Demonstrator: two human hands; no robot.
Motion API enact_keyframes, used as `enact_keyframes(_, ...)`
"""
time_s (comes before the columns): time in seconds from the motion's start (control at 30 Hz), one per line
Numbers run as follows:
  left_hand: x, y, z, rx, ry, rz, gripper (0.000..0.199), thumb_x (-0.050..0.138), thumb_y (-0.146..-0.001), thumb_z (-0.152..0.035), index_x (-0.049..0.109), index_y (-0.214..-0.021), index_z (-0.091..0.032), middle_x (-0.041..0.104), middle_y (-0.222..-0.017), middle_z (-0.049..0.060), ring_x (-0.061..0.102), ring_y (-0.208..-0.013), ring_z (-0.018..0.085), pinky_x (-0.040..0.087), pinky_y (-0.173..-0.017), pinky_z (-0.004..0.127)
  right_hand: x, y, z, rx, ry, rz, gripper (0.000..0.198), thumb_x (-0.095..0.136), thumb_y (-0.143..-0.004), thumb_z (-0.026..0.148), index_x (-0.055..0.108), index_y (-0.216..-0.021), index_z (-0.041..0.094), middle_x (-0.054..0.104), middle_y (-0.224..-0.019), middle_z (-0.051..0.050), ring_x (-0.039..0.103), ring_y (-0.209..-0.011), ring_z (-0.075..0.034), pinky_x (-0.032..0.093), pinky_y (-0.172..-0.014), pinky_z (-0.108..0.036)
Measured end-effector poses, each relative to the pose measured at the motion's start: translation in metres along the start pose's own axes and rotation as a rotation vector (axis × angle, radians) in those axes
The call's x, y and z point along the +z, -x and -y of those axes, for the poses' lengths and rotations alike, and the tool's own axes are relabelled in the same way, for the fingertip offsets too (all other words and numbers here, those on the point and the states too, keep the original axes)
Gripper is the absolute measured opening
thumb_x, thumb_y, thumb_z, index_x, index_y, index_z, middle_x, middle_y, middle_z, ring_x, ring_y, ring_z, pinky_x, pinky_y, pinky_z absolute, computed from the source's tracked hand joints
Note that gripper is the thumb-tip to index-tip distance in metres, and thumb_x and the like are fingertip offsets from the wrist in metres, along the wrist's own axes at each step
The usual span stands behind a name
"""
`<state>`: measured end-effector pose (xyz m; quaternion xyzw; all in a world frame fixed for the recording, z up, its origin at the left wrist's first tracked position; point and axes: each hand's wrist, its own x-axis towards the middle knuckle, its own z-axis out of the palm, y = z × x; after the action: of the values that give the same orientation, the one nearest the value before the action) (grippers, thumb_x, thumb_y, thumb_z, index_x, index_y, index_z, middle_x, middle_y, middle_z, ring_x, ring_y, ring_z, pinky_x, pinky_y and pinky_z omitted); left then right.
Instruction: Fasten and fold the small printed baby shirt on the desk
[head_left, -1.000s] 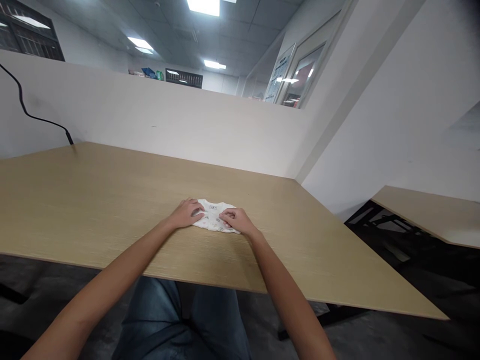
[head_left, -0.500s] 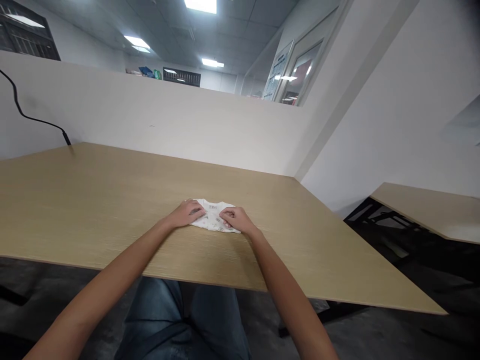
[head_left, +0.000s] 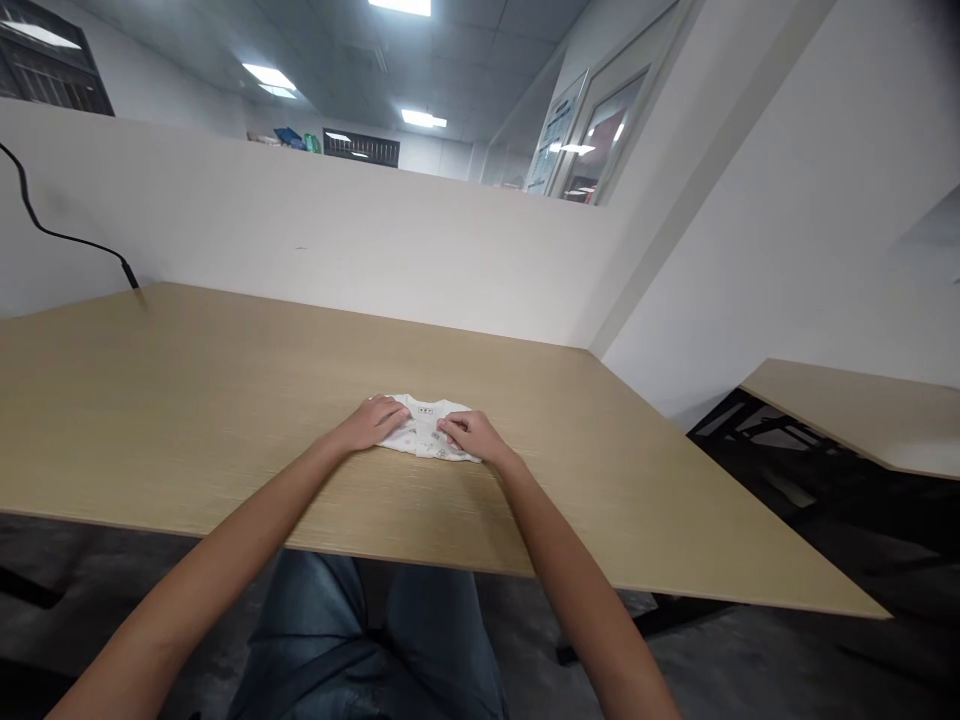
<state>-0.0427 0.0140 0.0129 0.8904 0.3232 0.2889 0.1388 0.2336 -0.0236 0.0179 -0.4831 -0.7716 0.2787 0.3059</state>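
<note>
A small folded white baby shirt (head_left: 426, 437) with a scattered print lies on the table before me. Its neckline curves along the far edge, with a little dark label at the collar. My left hand (head_left: 375, 421) rests flat over the shirt's left end, fingers stretched out and pointing right. On the right end lies my right hand (head_left: 471, 434), its fingers curled in and closed against the cloth. The fabric beneath both palms is hidden.
The wooden table (head_left: 247, 400) reaches back to a low white partition (head_left: 375, 245). A black cable (head_left: 75, 239) hangs at the left. A second table (head_left: 862, 410) stands to the right, beyond a gap. My legs (head_left: 375, 640) are under the near edge.
My left fingers have shifted slightly on the cloth, and the right fingers have moved a little over it. The shirt stays in about the same place; the view has tilted slightly.
</note>
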Motion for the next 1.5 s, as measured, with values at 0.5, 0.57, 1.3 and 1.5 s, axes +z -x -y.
enact_keyframes(0.5, -0.008, -0.002, -0.008, 0.071, -0.019, -0.02, 0.045, 0.03, -0.107, -0.041, 0.068, -0.095, -0.021, 0.07, -0.094, 0.006, 0.06, -0.091, 0.021, 0.043, -0.09, 0.033, 0.001, 0.0, 0.002, 0.005, 0.024, -0.006, 0.046, 0.054, -0.094, 0.055, 0.071, -0.075, 0.017, 0.063, -0.063, 0.0, 0.05, -0.057, -0.012, 0.035, -0.057, -0.025)
enact_keyframes(0.57, -0.008, -0.003, -0.01, 0.076, -0.022, -0.023, 0.044, 0.031, -0.107, -0.04, 0.067, -0.092, -0.02, 0.069, -0.091, 0.006, 0.058, -0.088, 0.021, 0.042, -0.087, 0.033, 0.001, 0.0, 0.002, 0.0, 0.029, -0.008, 0.046, 0.054, -0.094, 0.055, 0.069, -0.072, 0.017, 0.062, -0.062, 0.0, 0.049, -0.056, -0.012, 0.034, -0.056, -0.025)
enact_keyframes(1.3, -0.011, -0.002, -0.016, 0.092, 0.009, -0.012, 0.043, 0.036, -0.103, -0.037, 0.064, -0.076, -0.018, 0.064, -0.076, 0.004, 0.054, -0.078, 0.019, 0.04, -0.079, 0.031, 0.0, 0.0, 0.004, 0.006, 0.057, 0.0, 0.047, 0.052, -0.096, 0.054, 0.071, -0.075, 0.016, 0.061, -0.063, 0.001, 0.048, -0.057, -0.012, 0.033, -0.058, -0.025)
enact_keyframes(1.5, -0.01, -0.001, -0.014, 0.084, 0.028, -0.021, 0.045, 0.035, -0.105, -0.039, 0.072, -0.089, -0.02, 0.073, -0.088, 0.006, 0.062, -0.086, 0.02, 0.044, -0.084, 0.031, -0.001, 0.0, 0.005, 0.017, 0.062, 0.01, 0.045, 0.052, -0.096, 0.053, 0.074, -0.083, 0.016, 0.063, -0.064, 0.0, 0.05, -0.059, -0.013, 0.035, -0.059, -0.025)
